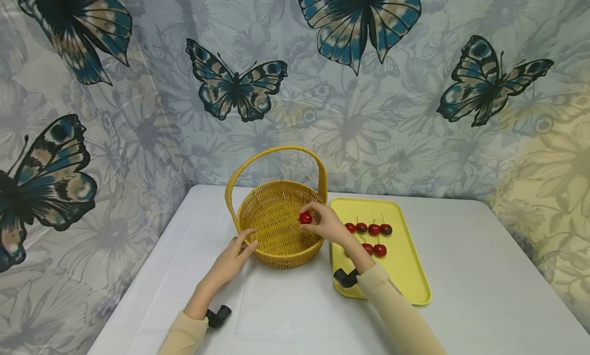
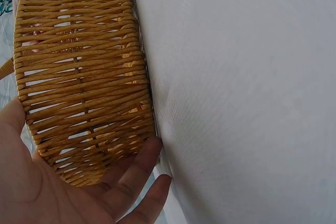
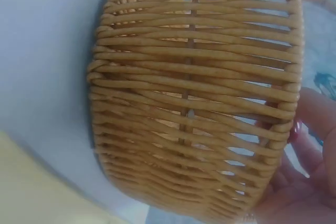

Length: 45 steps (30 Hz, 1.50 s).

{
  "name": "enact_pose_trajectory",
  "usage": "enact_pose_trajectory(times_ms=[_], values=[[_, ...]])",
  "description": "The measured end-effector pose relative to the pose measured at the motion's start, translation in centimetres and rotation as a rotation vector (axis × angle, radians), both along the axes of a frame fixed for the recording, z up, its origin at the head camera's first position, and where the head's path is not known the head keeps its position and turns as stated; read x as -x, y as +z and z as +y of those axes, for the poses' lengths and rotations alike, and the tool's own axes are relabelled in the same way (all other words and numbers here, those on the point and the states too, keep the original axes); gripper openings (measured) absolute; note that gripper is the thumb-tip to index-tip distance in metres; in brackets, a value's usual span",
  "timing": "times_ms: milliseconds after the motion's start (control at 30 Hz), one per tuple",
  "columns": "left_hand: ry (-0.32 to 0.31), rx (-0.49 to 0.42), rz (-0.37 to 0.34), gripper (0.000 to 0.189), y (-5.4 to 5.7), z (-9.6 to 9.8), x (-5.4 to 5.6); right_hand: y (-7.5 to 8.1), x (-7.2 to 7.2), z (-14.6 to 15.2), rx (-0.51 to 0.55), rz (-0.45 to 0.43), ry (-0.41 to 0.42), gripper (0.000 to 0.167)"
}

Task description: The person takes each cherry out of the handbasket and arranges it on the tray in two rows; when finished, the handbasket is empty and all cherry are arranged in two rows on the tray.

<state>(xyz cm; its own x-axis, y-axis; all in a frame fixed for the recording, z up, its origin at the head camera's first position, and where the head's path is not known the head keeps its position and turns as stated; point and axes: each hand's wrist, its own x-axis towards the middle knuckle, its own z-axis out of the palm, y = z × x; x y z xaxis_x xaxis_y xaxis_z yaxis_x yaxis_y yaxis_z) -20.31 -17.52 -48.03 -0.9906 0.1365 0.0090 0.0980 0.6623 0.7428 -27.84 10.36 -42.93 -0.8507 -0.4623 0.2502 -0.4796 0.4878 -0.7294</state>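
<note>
A round yellow-brown wicker basket with a tall arched handle stands on the white table, its inside showing bare weave. My right hand pinches a red cherry between thumb and fingers, over the right side of the basket. In the right wrist view that cherry peeks out past the rim, mostly hidden by weave and fingers. At the basket's left front, my left hand touches its side. The left wrist view shows the thumb at the rim and loosely extended fingers along the outer wall.
Right of the basket lies a yellow tray bearing several dark red cherries with stems, in two rows; my right forearm partly covers them. Behind the table hangs a butterfly-patterned cloth. The basket handle arches over the back.
</note>
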Motion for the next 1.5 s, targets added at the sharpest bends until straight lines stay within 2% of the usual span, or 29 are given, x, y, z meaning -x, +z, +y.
enact_pose_trajectory(times_ms=[433,800,967,1133,1300,1500], values=[[-0.005,0.0,-0.001,0.053,0.2,0.1,0.1,0.5,-1.5,2.2,0.039,0.044,-0.032,0.035],[-0.006,0.004,0.0,0.052,0.5,-0.1,0.2,0.7,-2.6,4.4,0.089,-0.035,-0.021,0.04],[-0.008,0.004,-0.002,0.052,0.4,-0.1,0.2,2.3,-4.1,4.9,0.104,-0.042,-0.021,0.039],[-0.013,0.006,0.0,0.053,0.2,-0.1,0.2,3.1,-5.2,5.5,0.079,0.012,-0.046,0.037],[-0.009,0.006,-0.001,0.051,0.2,-0.1,0.1,2.7,-5.4,6.4,0.047,0.08,-0.075,0.037],[-0.008,0.002,-0.005,0.05,0.0,-0.1,0.1,0.3,-4.2,8.5,0.027,0.097,-0.111,0.038]])
